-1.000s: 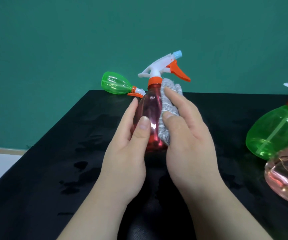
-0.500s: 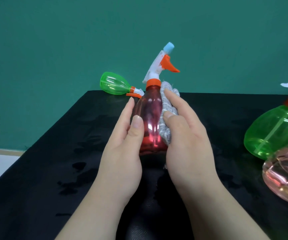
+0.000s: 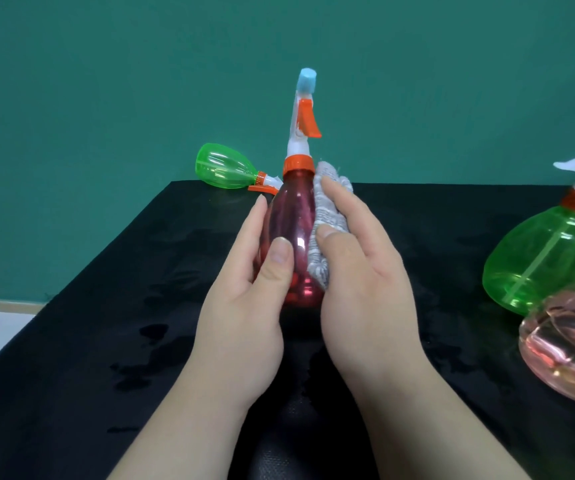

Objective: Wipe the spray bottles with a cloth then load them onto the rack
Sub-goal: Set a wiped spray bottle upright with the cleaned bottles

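- Gripping the upright red spray bottle (image 3: 291,220) between thumb and curled fingers: left hand (image 3: 244,306).
- Pressing grey cloth (image 3: 325,220) to its right side, fingers wrapped over: right hand (image 3: 362,271).

Centre of worktop (image 3: 106,306) occupied: upright red spray bottle (image 3: 291,216), left hand (image 3: 244,306) wrapped round it, right hand (image 3: 365,289) pressing grey cloth (image 3: 327,216) to its side.

Rear edge, left of centre: rear green spray bottle (image 3: 223,166) on its side, nozzle just behind the red one.

Right side crowded: right green spray bottle (image 3: 542,258), with pink bottle (image 3: 570,344) overlapping it in front.

Open lanes: left half of worktop, with wet patches; strip between right hand and right-side bottles; rear edge right of centre.
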